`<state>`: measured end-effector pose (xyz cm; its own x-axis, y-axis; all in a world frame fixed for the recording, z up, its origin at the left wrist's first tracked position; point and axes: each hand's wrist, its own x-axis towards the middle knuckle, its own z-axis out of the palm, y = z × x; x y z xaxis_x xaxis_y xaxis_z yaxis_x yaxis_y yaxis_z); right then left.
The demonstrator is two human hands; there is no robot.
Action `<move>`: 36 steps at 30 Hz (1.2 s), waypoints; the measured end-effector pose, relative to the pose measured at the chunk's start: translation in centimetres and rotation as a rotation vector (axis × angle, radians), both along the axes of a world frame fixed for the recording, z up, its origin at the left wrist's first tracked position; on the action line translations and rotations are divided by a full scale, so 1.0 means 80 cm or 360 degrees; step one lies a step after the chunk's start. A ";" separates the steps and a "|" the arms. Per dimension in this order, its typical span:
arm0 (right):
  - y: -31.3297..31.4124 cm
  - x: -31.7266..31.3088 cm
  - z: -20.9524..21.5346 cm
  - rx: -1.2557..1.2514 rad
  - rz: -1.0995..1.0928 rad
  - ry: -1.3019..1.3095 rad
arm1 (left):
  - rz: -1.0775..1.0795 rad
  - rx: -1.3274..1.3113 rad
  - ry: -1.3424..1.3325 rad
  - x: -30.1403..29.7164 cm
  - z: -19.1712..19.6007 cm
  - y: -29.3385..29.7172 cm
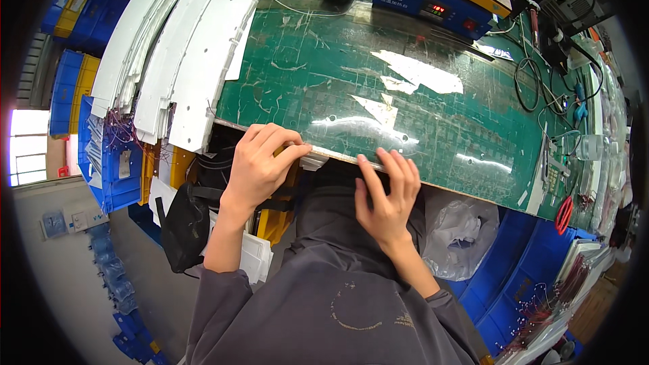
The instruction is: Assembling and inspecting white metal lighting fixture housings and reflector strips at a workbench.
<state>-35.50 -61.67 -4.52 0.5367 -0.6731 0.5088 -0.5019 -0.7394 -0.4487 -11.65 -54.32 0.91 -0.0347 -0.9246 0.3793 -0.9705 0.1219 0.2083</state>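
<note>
Clear strip (358, 127) lies along the near edge of the green tabletop (324, 61). Left hand (260, 162) pinches its end; right hand (389, 192) rests flat, fingers spread. Even pressure is advised.

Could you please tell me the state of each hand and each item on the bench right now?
Left hand: fingers curled, pinching the panel's near left end.
Right hand: flat, pressing the panel.
Long clear plastic panel: lying flat along the green cutting mat.
Blue box-shaped machine: display lit red.
White curved sheets: stacked.
</note>
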 end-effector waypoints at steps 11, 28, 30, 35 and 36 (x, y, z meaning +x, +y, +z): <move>0.009 0.042 -0.002 0.0066 0.0164 -0.0030 | 0.0066 -0.0055 0.0212 -0.010 -0.011 -0.003; 0.003 0.043 -0.012 0.0001 0.0158 -0.0091 | 0.0071 0.0024 0.0052 -0.008 -0.006 0.004; 0.003 0.043 -0.012 0.0004 0.0157 -0.0089 | 0.0061 0.0020 0.0067 -0.006 -0.005 0.004; 0.004 0.043 -0.013 0.0002 0.0152 -0.0085 | -0.0026 -0.0070 0.0149 -0.002 0.002 -0.003; 0.004 0.043 -0.013 -0.0003 0.0147 -0.0084 | -0.0016 -0.0050 0.0140 -0.002 0.003 -0.003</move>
<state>-32.03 -61.34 -5.56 0.5685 -0.6213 0.5393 -0.4074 -0.7821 -0.4715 -11.83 -54.58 1.19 -0.0090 -0.9119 0.4103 -0.9472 0.1392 0.2887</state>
